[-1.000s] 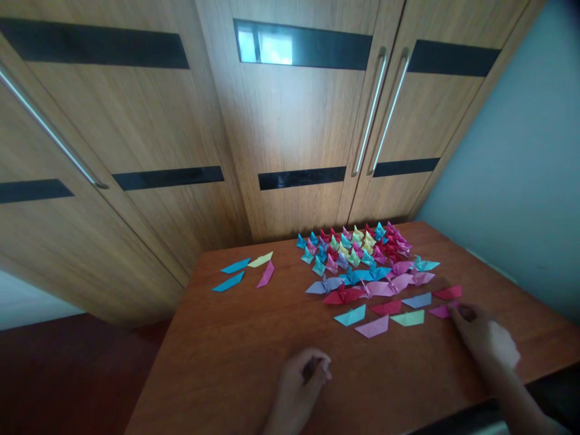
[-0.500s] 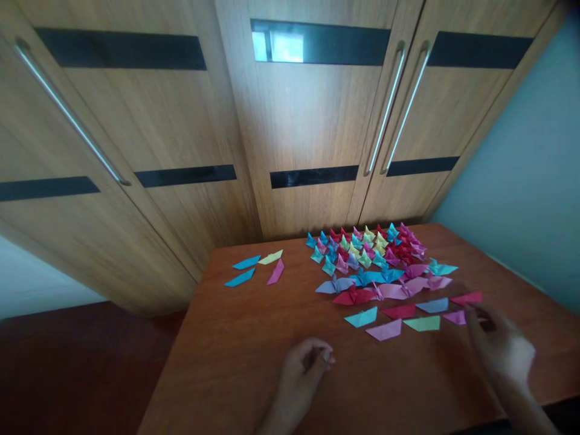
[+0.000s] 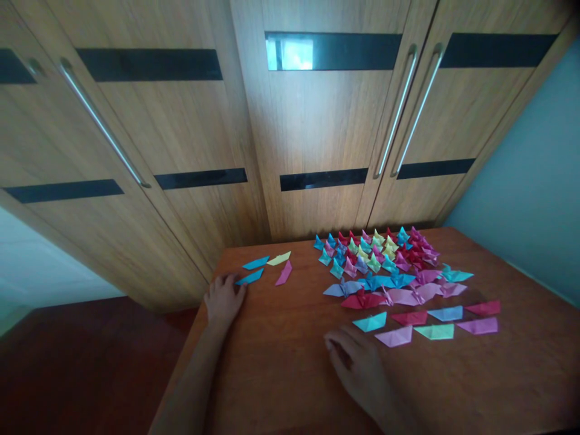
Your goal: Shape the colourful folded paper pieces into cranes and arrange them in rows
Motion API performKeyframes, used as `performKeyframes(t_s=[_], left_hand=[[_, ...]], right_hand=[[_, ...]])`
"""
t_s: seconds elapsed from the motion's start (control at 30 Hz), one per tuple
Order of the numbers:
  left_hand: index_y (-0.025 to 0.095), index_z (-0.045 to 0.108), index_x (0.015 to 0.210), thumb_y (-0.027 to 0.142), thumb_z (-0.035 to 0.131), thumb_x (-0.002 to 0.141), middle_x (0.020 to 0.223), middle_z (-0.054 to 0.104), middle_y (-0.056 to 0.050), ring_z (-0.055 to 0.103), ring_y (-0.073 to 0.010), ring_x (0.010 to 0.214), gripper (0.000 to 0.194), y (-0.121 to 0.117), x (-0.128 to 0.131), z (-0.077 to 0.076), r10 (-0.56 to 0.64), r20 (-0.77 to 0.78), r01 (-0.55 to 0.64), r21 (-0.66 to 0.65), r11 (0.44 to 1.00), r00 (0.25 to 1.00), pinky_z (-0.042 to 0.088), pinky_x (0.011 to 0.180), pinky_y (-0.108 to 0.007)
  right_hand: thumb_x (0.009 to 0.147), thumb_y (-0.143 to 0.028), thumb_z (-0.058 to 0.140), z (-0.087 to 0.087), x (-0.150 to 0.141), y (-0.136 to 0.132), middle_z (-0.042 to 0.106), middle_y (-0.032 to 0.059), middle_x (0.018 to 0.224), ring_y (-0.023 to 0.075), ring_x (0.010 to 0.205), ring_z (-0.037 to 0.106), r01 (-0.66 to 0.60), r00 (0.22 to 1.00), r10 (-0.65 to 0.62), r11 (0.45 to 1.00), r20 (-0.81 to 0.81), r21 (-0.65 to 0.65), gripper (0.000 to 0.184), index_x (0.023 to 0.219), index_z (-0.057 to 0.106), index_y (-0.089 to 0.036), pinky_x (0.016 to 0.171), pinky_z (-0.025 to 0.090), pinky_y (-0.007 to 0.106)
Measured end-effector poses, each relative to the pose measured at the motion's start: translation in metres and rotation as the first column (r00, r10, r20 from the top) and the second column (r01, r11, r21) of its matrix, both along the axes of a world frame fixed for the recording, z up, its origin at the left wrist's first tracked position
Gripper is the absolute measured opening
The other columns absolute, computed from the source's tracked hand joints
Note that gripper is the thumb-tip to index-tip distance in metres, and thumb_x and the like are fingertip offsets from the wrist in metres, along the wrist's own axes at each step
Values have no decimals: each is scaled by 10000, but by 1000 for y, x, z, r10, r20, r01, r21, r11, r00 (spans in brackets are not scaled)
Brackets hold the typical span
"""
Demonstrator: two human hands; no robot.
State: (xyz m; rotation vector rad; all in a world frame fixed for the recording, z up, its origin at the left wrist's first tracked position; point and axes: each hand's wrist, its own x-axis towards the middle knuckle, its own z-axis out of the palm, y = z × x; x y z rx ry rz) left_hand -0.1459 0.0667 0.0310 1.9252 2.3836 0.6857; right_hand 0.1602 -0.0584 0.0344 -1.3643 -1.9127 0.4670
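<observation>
My left hand reaches to the left side of the table, its fingertips at the near end of a blue folded paper strip that lies flat. Its thumb stands apart from the fingers. Around that strip lie another blue folded strip, a yellow one and a pink one. My right hand is low over the middle of the table, fingers curled with thumb and forefinger tips close together; no paper shows in it. It is nearest to a light pink folded strip and a turquoise one.
Rows of small folded paper cranes stand at the back right of the wooden table. Spread-winged cranes lie before them, then flat strips, including a purple one. A wooden wardrobe rises behind the table.
My right hand has left the purple strip at the right and moved to the middle. My left hand has moved from the middle to the blue strip at the left.
</observation>
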Motion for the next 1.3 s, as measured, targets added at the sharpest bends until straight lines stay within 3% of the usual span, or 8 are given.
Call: performKeyframes(t_s=[0.1, 0.2, 0.43, 0.63, 0.77, 0.87, 1.03, 1.3], left_hand=[[196, 612, 1068, 411, 465, 839, 1168, 555, -130, 475, -347, 1114, 347, 3, -2, -3, -29, 6, 29, -14, 999, 1000, 334, 933, -540], [201, 630, 968, 363, 473, 832, 1125, 592, -97, 509, -297, 1094, 263, 4, -5, -3, -96, 57, 96, -4, 995, 994, 360, 954, -452], [190, 608, 944, 378, 456, 837, 894, 691, -39, 643, -206, 830, 264, -9, 2, -3, -222, 300, 228, 16, 973, 928, 482, 782, -302], [208, 643, 908, 414, 466, 843, 795, 711, 6, 656, -175, 775, 279, -46, 57, 4, -346, 500, 388, 22, 922, 794, 491, 728, -259], [182, 628, 801, 420, 500, 839, 733, 678, -13, 625, -181, 734, 273, -78, 104, 12, -359, 748, 526, 16, 850, 558, 463, 691, -257], [179, 629, 775, 399, 504, 842, 734, 661, -14, 601, -171, 734, 262, -97, 131, 12, -380, 804, 625, 14, 781, 457, 441, 693, -246], [180, 636, 758, 364, 510, 838, 732, 656, -12, 583, -163, 711, 237, -110, 151, 8, -390, 809, 660, 3, 751, 440, 419, 674, -240], [190, 623, 920, 287, 495, 835, 767, 690, -13, 639, -177, 735, 182, -124, 190, 0, -258, 880, 580, -24, 814, 399, 460, 698, -256]], right_hand=[[846, -185, 445, -4, -9, -2, 664, 37, 842, 162, 743, 624, -39, 998, 37, 998, -49, -56, 216, 888, 652, -234, 686, 497, 266], [843, -199, 460, -12, -6, -5, 674, 38, 854, 171, 771, 634, -14, 994, 1, 993, -111, -119, 208, 880, 662, -231, 715, 501, 269], [846, -267, 486, -21, 1, -10, 695, 49, 869, 185, 803, 648, 36, 971, -82, 979, -225, -199, 206, 860, 686, -216, 741, 515, 286], [826, -336, 539, -15, 0, -10, 694, 48, 878, 188, 780, 641, 67, 929, -153, 965, -337, -252, 208, 925, 686, -227, 708, 526, 291], [813, -392, 564, -21, -1, -11, 675, 59, 923, 182, 760, 635, 41, 845, -209, 943, -492, -330, 352, 1109, 596, -205, 660, 534, 287], [819, -419, 552, -23, 1, -11, 655, 43, 846, 165, 681, 611, 20, 785, -230, 938, -576, -347, 334, 1061, 579, -190, 593, 516, 270], [806, -439, 569, -19, 12, -15, 591, -6, 648, 144, 607, 549, 98, 820, -276, 931, -502, -352, 267, 710, 574, -190, 575, 454, 240], [824, -549, 487, -23, 53, -31, 647, 26, 668, 187, 650, 602, 260, 816, -425, 875, -392, -408, 391, 775, 630, -188, 594, 469, 252]])
